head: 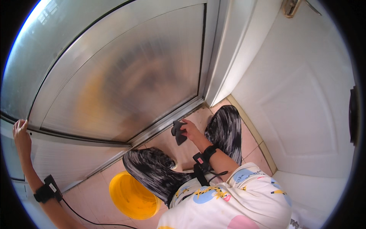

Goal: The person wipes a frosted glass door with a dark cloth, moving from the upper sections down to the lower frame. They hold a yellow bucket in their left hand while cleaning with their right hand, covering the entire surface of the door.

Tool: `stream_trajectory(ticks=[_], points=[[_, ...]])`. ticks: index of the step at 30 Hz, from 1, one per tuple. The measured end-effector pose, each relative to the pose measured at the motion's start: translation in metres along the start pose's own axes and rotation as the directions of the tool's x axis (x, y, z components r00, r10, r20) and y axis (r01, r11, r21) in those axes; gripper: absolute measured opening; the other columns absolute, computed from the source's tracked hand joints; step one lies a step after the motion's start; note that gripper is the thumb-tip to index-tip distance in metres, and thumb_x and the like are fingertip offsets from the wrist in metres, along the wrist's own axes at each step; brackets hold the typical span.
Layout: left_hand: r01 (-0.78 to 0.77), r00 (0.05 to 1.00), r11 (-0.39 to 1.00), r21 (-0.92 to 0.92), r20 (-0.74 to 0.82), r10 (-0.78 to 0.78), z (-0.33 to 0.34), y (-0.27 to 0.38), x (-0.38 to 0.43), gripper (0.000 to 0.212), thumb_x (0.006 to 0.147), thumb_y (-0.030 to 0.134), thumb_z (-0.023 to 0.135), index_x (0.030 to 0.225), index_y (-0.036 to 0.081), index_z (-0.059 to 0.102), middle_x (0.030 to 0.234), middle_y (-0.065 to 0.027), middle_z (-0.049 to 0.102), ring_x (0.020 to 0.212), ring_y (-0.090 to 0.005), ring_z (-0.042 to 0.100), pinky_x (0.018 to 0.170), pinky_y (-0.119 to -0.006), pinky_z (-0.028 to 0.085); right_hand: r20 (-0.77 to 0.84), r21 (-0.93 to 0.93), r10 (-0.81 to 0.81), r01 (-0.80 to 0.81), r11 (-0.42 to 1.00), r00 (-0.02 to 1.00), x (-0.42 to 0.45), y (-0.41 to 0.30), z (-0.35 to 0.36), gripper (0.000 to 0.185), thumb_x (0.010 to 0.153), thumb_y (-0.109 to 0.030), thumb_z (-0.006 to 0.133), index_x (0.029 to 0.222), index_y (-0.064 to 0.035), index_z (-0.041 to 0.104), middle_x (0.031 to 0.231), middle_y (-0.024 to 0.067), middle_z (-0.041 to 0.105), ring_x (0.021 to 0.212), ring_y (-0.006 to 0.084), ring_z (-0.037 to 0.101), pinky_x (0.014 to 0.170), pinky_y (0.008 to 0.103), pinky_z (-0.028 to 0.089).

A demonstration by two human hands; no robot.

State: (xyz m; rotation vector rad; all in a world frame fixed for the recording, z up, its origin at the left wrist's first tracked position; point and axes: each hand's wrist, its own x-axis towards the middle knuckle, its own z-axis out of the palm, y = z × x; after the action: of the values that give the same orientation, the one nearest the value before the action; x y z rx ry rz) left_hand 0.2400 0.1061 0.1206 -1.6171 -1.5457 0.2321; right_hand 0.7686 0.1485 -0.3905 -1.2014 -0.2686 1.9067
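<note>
My right hand grips a dark grey cloth, which hangs over the tiles between my knees, close to the bottom rail of a metal-framed door. At the far left, my left hand rests with bent fingers on the edge of the door frame, and no loose object shows in it. The door's panel is shiny and brushed-looking, with blurred reflections in yellow and dark tones. Both wrists wear black straps with small devices.
A yellow plastic bucket stands on the pink tiled floor beside my left leg. A white door with a metal handle is on the right. A black cable runs from the left wrist device along the floor side.
</note>
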Motion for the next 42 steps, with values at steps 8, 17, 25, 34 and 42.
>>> stream_trajectory(ticks=[8,17,25,34,42], points=[[0.005,1.000,0.999,-0.034,0.006,-0.005,0.004,-0.003,-0.001,0.033,0.073,-0.011,0.046,0.103,-0.005,0.060,0.105,-0.0121,0.057,0.108,-0.0290,0.049,0.096,-0.036,0.038,0.183,-0.983,-0.441,0.175,-0.060,0.879,0.005,0.004,-0.024,0.019,0.068,-0.006,0.062,0.085,-0.0119,0.065,0.095,0.0153,0.059,0.083,0.0340,0.060,0.073,0.0399,0.049],[0.014,1.000,0.998,-0.056,0.013,-0.013,-0.006,0.004,0.002,0.034,0.072,-0.011,0.047,0.103,-0.006,0.060,0.104,-0.0128,0.056,0.108,-0.0295,0.049,0.097,-0.037,0.038,0.588,-0.800,-0.787,0.283,-0.530,0.189,-0.003,-0.115,0.017,0.015,0.077,-0.014,0.061,0.092,-0.0142,0.059,0.118,0.0143,0.054,0.104,0.0318,0.055,0.071,0.0423,0.049],[0.026,1.000,0.998,-0.064,-0.004,-0.026,0.001,-0.004,-0.001,0.038,0.068,-0.013,0.046,0.103,-0.006,0.060,0.105,-0.0141,0.056,0.108,-0.0312,0.049,0.097,-0.037,0.038,-0.069,-0.608,-0.998,0.793,0.047,0.006,-0.124,-0.286,0.098,0.025,0.090,-0.025,0.056,0.103,-0.0046,0.052,0.088,0.0139,0.061,0.079,0.0241,0.060,0.073,0.0331,0.047],[0.044,0.999,0.997,-0.060,0.021,-0.042,0.001,-0.006,-0.006,0.042,0.066,-0.015,0.045,0.105,-0.006,0.059,0.107,-0.0141,0.055,0.110,-0.0311,0.048,0.097,-0.038,0.038,0.004,-0.361,-0.905,0.844,-0.397,-0.425,-0.108,-0.390,0.179,0.042,0.092,-0.034,0.049,0.130,-0.0159,0.048,0.132,0.0180,0.045,0.126,0.0231,0.038,0.105,0.0509,0.026],[0.077,0.995,0.994,-0.076,0.068,-0.072,-0.013,0.005,-0.007,0.040,0.068,-0.014,0.044,0.104,-0.006,0.059,0.108,-0.0145,0.055,0.112,-0.0314,0.047,0.098,-0.038,0.037,-0.150,-0.515,-0.870,0.788,-0.338,-0.470,-0.018,-0.319,0.143,0.044,0.084,-0.003,0.049,0.126,0.0046,0.040,0.133,0.0207,0.042,0.124,0.0360,0.037,0.105,0.0413,0.025]])
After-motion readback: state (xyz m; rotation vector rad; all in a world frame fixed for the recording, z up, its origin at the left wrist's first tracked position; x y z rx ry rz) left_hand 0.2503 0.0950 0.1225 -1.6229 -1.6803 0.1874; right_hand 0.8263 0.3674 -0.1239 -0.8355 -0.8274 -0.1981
